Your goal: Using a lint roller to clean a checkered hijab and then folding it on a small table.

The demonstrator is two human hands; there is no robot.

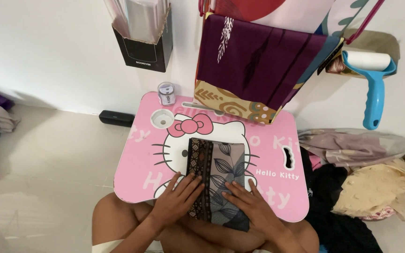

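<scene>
A folded grey cloth [223, 164] with dark leaf prints and a brown patterned border strip lies lengthwise on a pink lap table [277, 140] with a cartoon cat picture. My left hand [176, 199] rests flat on the cloth's near left part, over the border strip. My right hand [251, 204] presses flat on its near right part. Both hands have fingers spread and grasp nothing. The cloth's near end hangs over the table's front edge.
A small clear jar [167, 93] stands at the table's far left corner beside a round cup recess [162, 118]. Purple and patterned fabrics [254, 61] hang from the wall behind. A blue lint roller [373, 79] hangs right. Cloth piles [366, 182] lie right and far left. A black box [141, 47] is on the wall.
</scene>
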